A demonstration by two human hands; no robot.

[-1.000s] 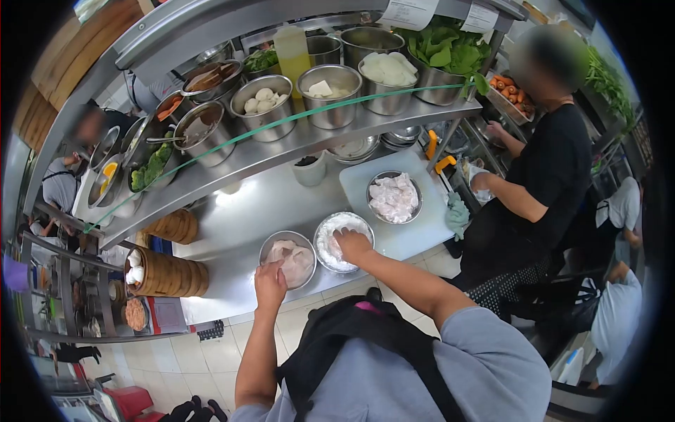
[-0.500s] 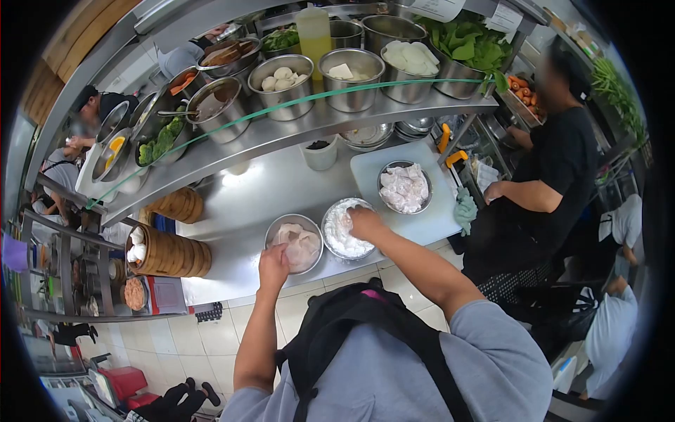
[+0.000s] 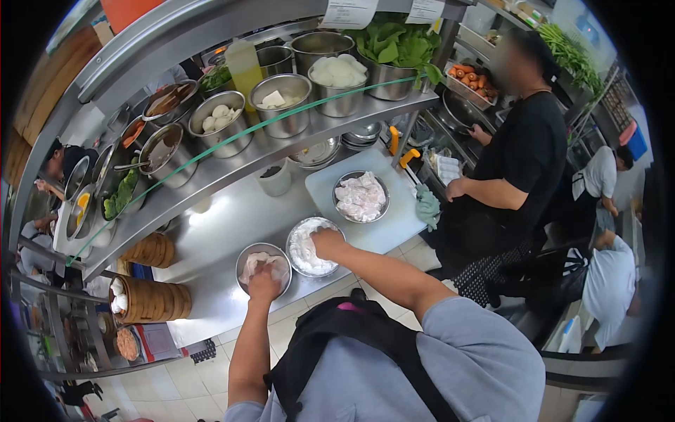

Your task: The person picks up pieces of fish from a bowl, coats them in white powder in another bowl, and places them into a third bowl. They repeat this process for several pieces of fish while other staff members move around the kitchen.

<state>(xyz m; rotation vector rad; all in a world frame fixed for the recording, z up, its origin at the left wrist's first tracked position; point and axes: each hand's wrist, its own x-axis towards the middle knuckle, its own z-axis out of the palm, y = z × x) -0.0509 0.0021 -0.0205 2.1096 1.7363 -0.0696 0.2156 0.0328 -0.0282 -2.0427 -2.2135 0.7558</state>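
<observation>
My left hand [image 3: 264, 283] reaches over the near rim of a metal bowl [image 3: 241, 259] and touches pale raw meat pieces [image 3: 254, 260] with its fingers apart. Directly to the right, my right hand [image 3: 328, 244] is down in a second metal bowl of white powder [image 3: 304, 254]. The fingers of that hand are mostly hidden, so I cannot see whether they hold anything. Behind it, a third metal bowl [image 3: 386, 205] with powder-coated pieces [image 3: 361, 196] stands on a white cutting board [image 3: 323, 184].
A steel shelf [image 3: 232, 163] above the counter [image 3: 218, 243] carries several metal pots of ingredients. Bamboo steamers [image 3: 158, 304] stand at the left. A white tub [image 3: 275, 181] sits beneath the shelf. A green cloth [image 3: 427, 206] lies by the board, near a co-worker in black [image 3: 524, 155].
My left hand has moved from the bowl's left rim inward onto the meat. My right hand stays in the powder. The camera view has shifted, so the scene sits further left.
</observation>
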